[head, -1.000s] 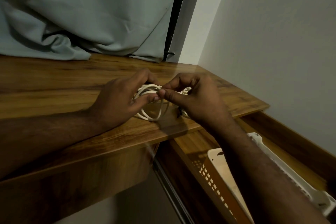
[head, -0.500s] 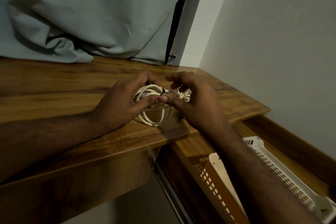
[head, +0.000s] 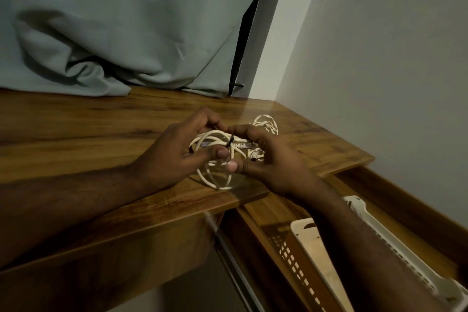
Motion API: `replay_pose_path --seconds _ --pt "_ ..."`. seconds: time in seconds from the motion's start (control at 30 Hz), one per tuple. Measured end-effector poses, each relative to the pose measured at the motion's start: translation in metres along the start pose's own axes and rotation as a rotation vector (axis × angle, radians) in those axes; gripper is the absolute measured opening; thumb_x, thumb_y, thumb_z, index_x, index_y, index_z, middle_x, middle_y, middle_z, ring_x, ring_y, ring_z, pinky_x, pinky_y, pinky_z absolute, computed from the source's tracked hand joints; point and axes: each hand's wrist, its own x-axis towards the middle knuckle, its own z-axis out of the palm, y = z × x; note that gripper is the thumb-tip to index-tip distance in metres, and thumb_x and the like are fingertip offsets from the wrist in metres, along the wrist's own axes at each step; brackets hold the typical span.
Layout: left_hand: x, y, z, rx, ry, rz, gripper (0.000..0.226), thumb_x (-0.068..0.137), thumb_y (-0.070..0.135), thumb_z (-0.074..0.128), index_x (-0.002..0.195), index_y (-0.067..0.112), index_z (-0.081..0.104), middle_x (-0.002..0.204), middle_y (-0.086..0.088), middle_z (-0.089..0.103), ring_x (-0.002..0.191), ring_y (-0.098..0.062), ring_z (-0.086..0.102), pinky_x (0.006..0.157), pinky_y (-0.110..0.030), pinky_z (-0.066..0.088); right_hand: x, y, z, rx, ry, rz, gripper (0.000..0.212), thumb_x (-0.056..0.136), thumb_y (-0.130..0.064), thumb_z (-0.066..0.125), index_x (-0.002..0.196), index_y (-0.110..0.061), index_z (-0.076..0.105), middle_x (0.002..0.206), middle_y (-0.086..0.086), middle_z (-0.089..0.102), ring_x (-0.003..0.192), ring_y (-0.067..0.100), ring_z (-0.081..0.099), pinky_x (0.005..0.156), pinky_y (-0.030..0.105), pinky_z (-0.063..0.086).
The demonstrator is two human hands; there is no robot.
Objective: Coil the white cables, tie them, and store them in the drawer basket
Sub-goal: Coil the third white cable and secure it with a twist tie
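A coil of white cable (head: 217,159) is held just above the wooden table (head: 83,134), near its front edge, between both hands. The left hand (head: 174,157) is curled around the left side of the coil, with its thumb (head: 217,154) laid across the front strands and its fingers hooked behind them. The right hand (head: 273,162) is closed on the right side of the coil, its thumb (head: 235,166) pressed against the loops from the front and its fingers bent over the top. A thin dark tie (head: 231,141) is seen wrapped across the bundled strands between the two hands; whether it is fastened cannot be told.

Compared with half a second ago, the hands are drawn a little further apart, so that more of the coil is exposed between them, and the tie is shown more plainly across the strands. The thumbs, which were nearly touching, are now set one above the other on the front of the loops. A second bunch of white cable (head: 266,124) is now uncovered on the table just behind the right hand, where only a small part was seen before.

A pale green curtain (head: 126,33) hangs down behind the table and is bunched on its back edge. Below the table's right end, an open drawer (head: 405,208) is seen with a white slotted basket (head: 298,230) set inside it, partly hidden by the right forearm.
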Motion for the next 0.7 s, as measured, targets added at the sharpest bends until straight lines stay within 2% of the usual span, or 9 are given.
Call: replay_pose_path --seconds 0.07,0.1,0.17,0.2,0.27,0.37,0.47,0.57,0.7 --pt "0.000 0.001 0.000 0.004 -0.003 -0.001 0.035 0.089 0.035 0.070 0.115 0.016 0.058 0.099 0.023 0.071 0.084 0.002 0.070 0.066 -0.009 0.049 -0.001 -0.001 0.003 -0.021 0.023 -0.018 0.048 0.083 -0.035 0.081 0.128 -0.030 0.065 0.119 -0.018 0.069 0.111 -0.003 0.061 0.095 0.023 0.050" --pt "-0.001 0.001 -0.001 0.019 -0.007 0.011 0.034 0.092 0.038 0.070 0.117 0.018 0.057 0.101 0.025 0.070 0.086 0.003 0.070 0.067 -0.011 0.051 -0.001 -0.001 0.005 -0.049 0.044 -0.029 0.044 0.083 -0.040 0.080 0.124 -0.033 0.066 0.115 -0.020 0.069 0.110 0.000 0.061 0.097 0.033 0.050" --pt "-0.003 -0.001 -0.001 0.098 -0.023 0.046 0.040 0.091 0.048 0.068 0.120 0.023 0.056 0.108 0.022 0.068 0.094 -0.001 0.070 0.071 -0.024 0.057 -0.001 0.001 0.007 -0.157 0.102 -0.042 0.038 0.081 -0.052 0.076 0.116 -0.041 0.066 0.110 -0.025 0.067 0.111 0.003 0.056 0.100 0.052 0.044" --pt "-0.004 -0.003 -0.001 0.146 -0.033 0.062 0.044 0.088 0.053 0.068 0.121 0.027 0.055 0.110 0.021 0.066 0.097 -0.003 0.068 0.073 -0.032 0.058 -0.001 0.002 0.007 -0.206 0.135 -0.038 0.037 0.081 -0.054 0.076 0.114 -0.041 0.066 0.108 -0.026 0.066 0.112 0.002 0.052 0.101 0.054 0.040" --pt "-0.004 -0.003 -0.002 0.222 -0.034 0.076 0.055 0.080 0.062 0.070 0.123 0.033 0.052 0.114 0.021 0.062 0.102 0.000 0.064 0.074 -0.038 0.058 -0.002 0.001 0.006 -0.309 0.218 -0.058 0.034 0.082 -0.047 0.077 0.112 -0.038 0.067 0.108 -0.023 0.064 0.112 0.001 0.045 0.101 0.043 0.031" --pt "-0.002 -0.005 -0.005 0.266 -0.003 0.044 0.080 0.067 0.072 0.075 0.132 0.035 0.049 0.132 0.018 0.053 0.116 0.001 0.056 0.082 -0.041 0.059 -0.005 -0.005 0.005 -0.619 0.320 -0.177 0.034 0.080 -0.041 0.080 0.110 -0.033 0.067 0.112 -0.016 0.068 0.118 0.012 0.043 0.086 0.029 0.017" --pt "0.000 -0.008 -0.006 0.294 0.006 0.048 0.097 0.064 0.079 0.072 0.144 0.034 0.041 0.148 0.011 0.044 0.136 -0.008 0.046 0.092 -0.048 0.057 -0.007 -0.012 0.005 -0.855 0.324 -0.217 0.038 0.080 -0.042 0.077 0.114 -0.031 0.066 0.116 -0.010 0.070 0.123 0.018 0.041 0.094 0.037 0.022" --pt "-0.001 -0.004 -0.005 0.352 -0.032 0.157 0.092 0.074 0.075 0.069 0.145 0.023 0.041 0.149 0.004 0.045 0.144 -0.013 0.039 0.103 -0.050 0.050 -0.013 -0.023 0.002 -0.954 0.297 -0.178 0.040 0.078 -0.041 0.078 0.115 -0.031 0.066 0.118 -0.009 0.070 0.125 0.021 0.046 0.097 0.041 0.023" --pt "0.000 -0.001 -0.008 0.395 -0.063 0.231 0.083 0.086 0.070 0.062 0.144 0.013 0.045 0.148 -0.001 0.047 0.145 -0.018 0.039 0.108 -0.051 0.044 -0.021 -0.034 -0.010 -0.953 0.276 -0.115 0.037 0.080 -0.038 0.078 0.114 -0.030 0.067 0.124 -0.005 0.070 0.134 0.027 0.047 0.104 0.045 0.021"
